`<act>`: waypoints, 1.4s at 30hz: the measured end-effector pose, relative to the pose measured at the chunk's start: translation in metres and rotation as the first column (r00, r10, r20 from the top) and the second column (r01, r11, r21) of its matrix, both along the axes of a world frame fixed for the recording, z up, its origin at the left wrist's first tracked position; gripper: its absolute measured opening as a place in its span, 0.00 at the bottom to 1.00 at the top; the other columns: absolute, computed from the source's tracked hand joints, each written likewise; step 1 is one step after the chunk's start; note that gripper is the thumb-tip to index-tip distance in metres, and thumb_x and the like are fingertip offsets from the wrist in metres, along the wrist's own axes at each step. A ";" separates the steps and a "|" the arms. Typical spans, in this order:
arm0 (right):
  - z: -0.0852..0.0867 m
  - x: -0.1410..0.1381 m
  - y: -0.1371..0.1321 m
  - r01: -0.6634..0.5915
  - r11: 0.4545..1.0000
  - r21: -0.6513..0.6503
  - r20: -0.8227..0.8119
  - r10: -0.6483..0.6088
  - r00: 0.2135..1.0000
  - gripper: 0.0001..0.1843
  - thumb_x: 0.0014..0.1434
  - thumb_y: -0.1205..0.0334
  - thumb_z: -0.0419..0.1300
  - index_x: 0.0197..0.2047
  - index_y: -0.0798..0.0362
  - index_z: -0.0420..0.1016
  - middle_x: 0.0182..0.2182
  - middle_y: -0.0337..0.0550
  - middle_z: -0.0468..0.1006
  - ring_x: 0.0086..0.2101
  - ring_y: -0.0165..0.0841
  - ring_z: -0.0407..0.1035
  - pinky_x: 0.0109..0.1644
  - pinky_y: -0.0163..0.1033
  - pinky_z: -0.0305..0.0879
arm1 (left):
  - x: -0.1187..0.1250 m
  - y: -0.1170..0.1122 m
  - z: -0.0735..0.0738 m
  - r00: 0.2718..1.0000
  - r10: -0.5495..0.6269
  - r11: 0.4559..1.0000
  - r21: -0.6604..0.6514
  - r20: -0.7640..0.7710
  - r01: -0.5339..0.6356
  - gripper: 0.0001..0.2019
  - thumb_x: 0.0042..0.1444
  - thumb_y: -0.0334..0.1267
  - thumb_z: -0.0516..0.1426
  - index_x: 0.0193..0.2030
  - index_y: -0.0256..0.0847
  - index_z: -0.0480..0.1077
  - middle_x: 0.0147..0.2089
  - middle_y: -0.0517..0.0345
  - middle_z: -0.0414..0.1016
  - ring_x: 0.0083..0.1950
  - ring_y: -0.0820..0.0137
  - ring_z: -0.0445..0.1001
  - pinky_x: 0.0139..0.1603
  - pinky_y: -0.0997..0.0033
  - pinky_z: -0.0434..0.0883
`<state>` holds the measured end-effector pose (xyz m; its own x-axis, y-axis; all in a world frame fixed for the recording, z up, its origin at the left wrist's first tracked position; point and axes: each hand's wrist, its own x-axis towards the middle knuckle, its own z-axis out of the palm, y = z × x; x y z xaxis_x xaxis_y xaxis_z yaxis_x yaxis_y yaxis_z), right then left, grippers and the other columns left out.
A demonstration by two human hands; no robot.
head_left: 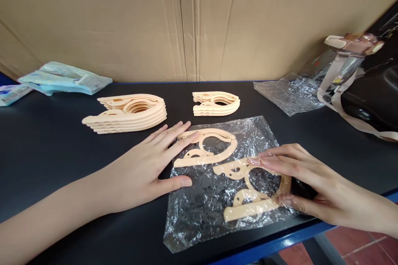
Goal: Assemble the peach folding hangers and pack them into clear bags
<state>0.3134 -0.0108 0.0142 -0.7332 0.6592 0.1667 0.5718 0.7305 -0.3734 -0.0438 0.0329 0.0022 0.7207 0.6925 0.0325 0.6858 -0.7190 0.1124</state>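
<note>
A crinkled clear plastic bag lies flat on the black table near its front edge. Inside it are two peach plastic folding hangers, one at the upper left and one at the lower right. My left hand lies flat with fingers stretched out, fingertips on the bag's left edge over the upper hanger. My right hand reaches into the bag's right opening, its fingers pressed round the lower right hanger's curved end.
Two stacks of the same peach hangers stand behind the bag, a larger one left and a smaller one centre. Spare clear bags, a strapped bottle, blue packets and a cardboard wall lie further back.
</note>
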 end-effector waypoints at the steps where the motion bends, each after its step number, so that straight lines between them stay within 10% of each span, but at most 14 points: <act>1: 0.000 0.000 0.001 -0.010 1.000 0.004 0.014 0.010 1.000 0.37 0.65 0.63 0.58 0.72 0.34 0.49 0.62 0.40 0.72 0.60 0.37 0.65 0.56 0.43 0.73 | 0.000 0.000 0.000 1.000 0.001 1.000 -0.002 -0.001 -0.001 0.38 0.65 0.62 0.49 0.75 0.53 0.39 0.78 0.55 0.37 0.76 0.50 0.44 0.70 0.40 0.57; 14: -0.001 -0.003 0.000 -0.171 0.971 0.167 0.215 0.133 0.967 0.38 0.68 0.65 0.52 0.76 0.49 0.39 0.67 0.47 0.64 0.66 0.41 0.57 0.67 0.55 0.60 | 0.000 0.000 0.000 1.000 0.003 1.000 -0.010 -0.001 -0.004 0.39 0.64 0.63 0.49 0.75 0.56 0.36 0.78 0.56 0.37 0.76 0.50 0.44 0.69 0.37 0.57; 27: 0.003 0.032 0.005 0.187 0.981 -0.043 0.036 -0.186 0.982 0.38 0.59 0.51 0.65 0.69 0.32 0.56 0.61 0.38 0.73 0.61 0.44 0.66 0.61 0.51 0.70 | -0.001 0.000 0.000 1.000 0.008 1.000 0.000 0.005 -0.008 0.39 0.64 0.62 0.49 0.76 0.54 0.37 0.78 0.55 0.39 0.76 0.49 0.45 0.70 0.39 0.57; 42: -0.009 -0.009 -0.007 0.207 0.978 0.022 -0.049 -0.206 0.977 0.33 0.62 0.56 0.63 0.67 0.40 0.55 0.46 0.42 0.77 0.50 0.41 0.71 0.54 0.47 0.70 | -0.002 -0.001 -0.002 0.998 -0.018 1.000 0.009 0.057 0.017 0.39 0.64 0.61 0.51 0.75 0.55 0.37 0.78 0.57 0.39 0.76 0.50 0.45 0.71 0.44 0.56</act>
